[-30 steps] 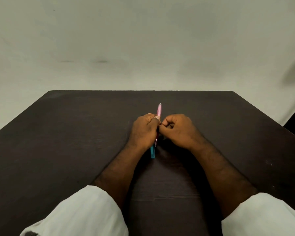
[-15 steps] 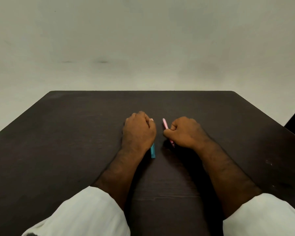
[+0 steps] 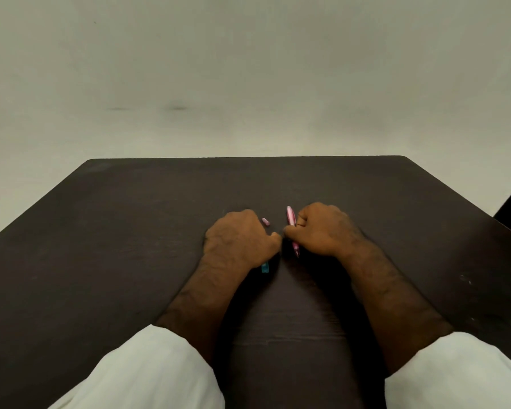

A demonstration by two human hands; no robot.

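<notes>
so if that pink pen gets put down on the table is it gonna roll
Probably rolls a bit: the pink pen looks slim and round, and the table is flat and smooth. It seems stiff, jutting straight out both sides of the right hand. Likely light, being so thin.

A person's loose off-white left sleeve (image 3: 148,370) and right sleeve (image 3: 460,376) end partway up the arms. The left forearm (image 3: 207,296) and right forearm (image 3: 390,293) are bare and lightly haired.
</notes>
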